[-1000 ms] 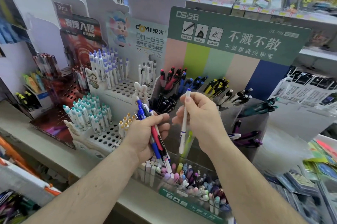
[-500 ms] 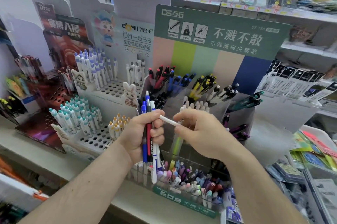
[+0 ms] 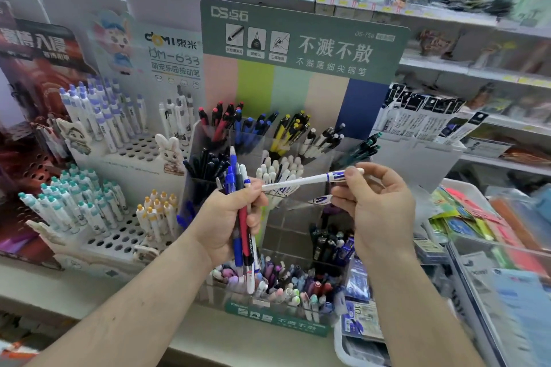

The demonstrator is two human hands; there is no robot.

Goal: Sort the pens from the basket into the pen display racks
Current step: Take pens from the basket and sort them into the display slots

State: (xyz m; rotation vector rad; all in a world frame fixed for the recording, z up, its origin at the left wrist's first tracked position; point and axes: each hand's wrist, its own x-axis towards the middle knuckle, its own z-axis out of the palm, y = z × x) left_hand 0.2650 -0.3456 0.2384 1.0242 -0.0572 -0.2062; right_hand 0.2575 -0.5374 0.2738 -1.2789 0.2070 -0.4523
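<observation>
Crowding the shelf edge, the clear pen display rack [image 3: 226, 140] leaves little room; left hand [image 3: 229, 223] grips a pen bundle [image 3: 243, 235], right hand [image 3: 378, 205] pinches a white pen [image 3: 301, 181], seemingly level.

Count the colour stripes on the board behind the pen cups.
5, side by side under the green header: pink, lime, mint, beige, navy. Pens hide their lower ends; no further stripe shows.

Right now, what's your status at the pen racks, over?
Left hand grips upright bundle of mixed pens. Right hand pinches white pen with blue band, held crosswise. Clear green-labelled rack ahead, nothing blocking.
</observation>
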